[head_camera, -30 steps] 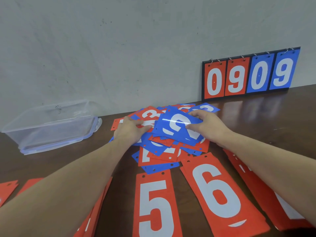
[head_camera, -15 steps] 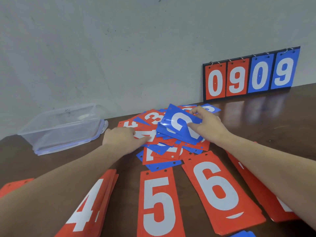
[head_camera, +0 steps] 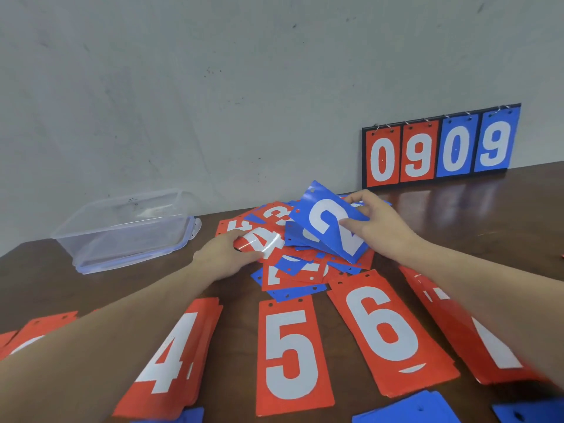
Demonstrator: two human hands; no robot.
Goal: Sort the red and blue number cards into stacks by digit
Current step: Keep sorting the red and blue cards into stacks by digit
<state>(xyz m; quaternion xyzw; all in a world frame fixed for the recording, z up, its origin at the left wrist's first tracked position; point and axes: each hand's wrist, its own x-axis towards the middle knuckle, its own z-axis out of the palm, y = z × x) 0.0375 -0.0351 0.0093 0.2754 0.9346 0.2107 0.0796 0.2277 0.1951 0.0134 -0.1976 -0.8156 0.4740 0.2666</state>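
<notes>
A loose heap of red and blue number cards (head_camera: 300, 270) lies mid-table. My right hand (head_camera: 377, 227) grips a blue 2 card (head_camera: 328, 222) with other blue cards under it, tilted up off the heap. My left hand (head_camera: 227, 254) pinches a glossy red card (head_camera: 264, 241) at the heap's left side. Sorted red stacks lie in a row nearer me: a 4 stack (head_camera: 174, 358), a 5 stack (head_camera: 291, 352), a 6 stack (head_camera: 387, 331) and one more red stack (head_camera: 476, 340) partly under my right forearm.
A clear plastic box (head_camera: 128, 228) stands at the left by the wall. A scoreboard (head_camera: 441, 148) reading 0909 leans on the wall at the back right. Blue cards (head_camera: 406, 410) lie at the near edge. More red cards (head_camera: 36, 331) sit at far left.
My right hand has raised the blue 2 card higher and tilted it. My left hand slid left across the heap and took hold of the glossy red card.
</notes>
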